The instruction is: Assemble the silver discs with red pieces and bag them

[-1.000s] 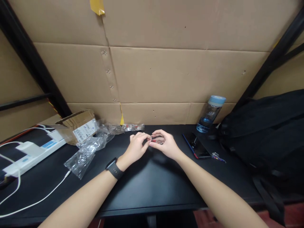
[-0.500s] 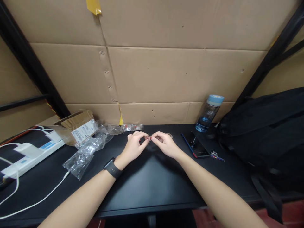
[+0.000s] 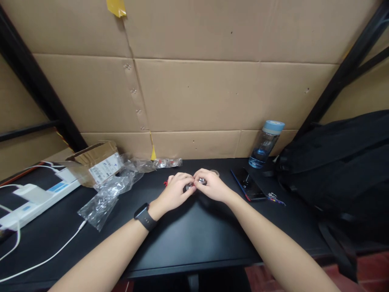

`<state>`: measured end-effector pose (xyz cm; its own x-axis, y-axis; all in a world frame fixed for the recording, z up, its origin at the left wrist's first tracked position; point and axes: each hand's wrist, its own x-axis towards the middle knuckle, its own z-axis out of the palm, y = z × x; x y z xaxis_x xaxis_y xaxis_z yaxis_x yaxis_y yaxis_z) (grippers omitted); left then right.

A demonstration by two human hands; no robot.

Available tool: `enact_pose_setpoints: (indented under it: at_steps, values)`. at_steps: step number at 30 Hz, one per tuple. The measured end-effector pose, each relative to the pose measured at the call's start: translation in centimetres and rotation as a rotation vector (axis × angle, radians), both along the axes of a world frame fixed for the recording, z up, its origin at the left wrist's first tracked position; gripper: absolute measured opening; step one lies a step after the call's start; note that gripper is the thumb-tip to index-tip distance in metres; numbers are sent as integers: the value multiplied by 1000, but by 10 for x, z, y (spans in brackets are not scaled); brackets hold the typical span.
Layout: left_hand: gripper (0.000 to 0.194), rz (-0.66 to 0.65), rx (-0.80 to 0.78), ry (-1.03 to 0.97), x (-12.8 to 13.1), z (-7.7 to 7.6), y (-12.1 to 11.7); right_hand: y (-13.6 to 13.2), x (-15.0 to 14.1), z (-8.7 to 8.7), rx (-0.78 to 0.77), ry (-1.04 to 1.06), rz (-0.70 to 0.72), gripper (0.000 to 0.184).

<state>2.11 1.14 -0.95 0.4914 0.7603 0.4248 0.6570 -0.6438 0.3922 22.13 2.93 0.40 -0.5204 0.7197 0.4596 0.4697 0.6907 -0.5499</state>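
Across the back rises a wall of tan cardboard (image 3: pixel 194 97), its flat sheets scored by horizontal creases. Before it stretches the smooth black desk (image 3: pixel 188 239), faintly glossy toward the front. On the right slumps a soft black fabric backpack (image 3: pixel 337 174). At the left, an open cardboard box (image 3: pixel 97 162) with a white label stands by a long, white plastic power strip (image 3: pixel 39 205); crinkled clear plastic packaging (image 3: pixel 106 194) lies before it. A cylindrical, transparent bottle (image 3: pixel 263 148) with a blue lid stands near the wall, behind a flat, dark-screened phone (image 3: pixel 249 184).

Centrally, the left hand (image 3: pixel 176 188), wearing a dark-strapped watch (image 3: pixel 145 215) on its wrist, meets the right hand (image 3: pixel 212 187) at the fingertips. Both sets of fingers are bent nearly closed about small, shiny silvery pieces (image 3: pixel 201 181); whether these are joined I cannot tell. Just beyond the left hand shows a small red bit (image 3: pixel 165 183).
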Motion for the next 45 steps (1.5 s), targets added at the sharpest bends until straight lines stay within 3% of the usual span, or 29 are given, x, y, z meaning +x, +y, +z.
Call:
enact_pose_setpoints:
  at_steps: [4, 11, 15, 18, 26, 32, 40, 45]
  values:
    - [12, 9, 17, 50, -3, -4, 3, 1, -1, -1, -11, -48, 28, 16]
    - [14, -66, -15, 121, -5, -2, 3, 9, 15, -11, 5, -323, -229, 30]
    - [10, -139, -54, 138, -4, -3, 1, 15, 23, -20, -40, -476, -264, 35]
    - [11, -166, -64, 129, -4, -4, 1, 17, 17, -24, 29, -469, -272, 41]
    - [11, -148, -27, 154, -9, 3, 1, 13, 5, -18, 95, -523, -244, 29]
    - [23, -141, -54, 133, -11, 13, -3, 15, 18, -9, 73, -494, -176, 31]
    - [23, -99, 18, 199, -9, 14, -6, 20, 19, -10, 46, -434, -173, 18]
    - [22, -84, 29, 233, -9, 14, -7, 20, 15, -13, 74, -404, -199, 19]
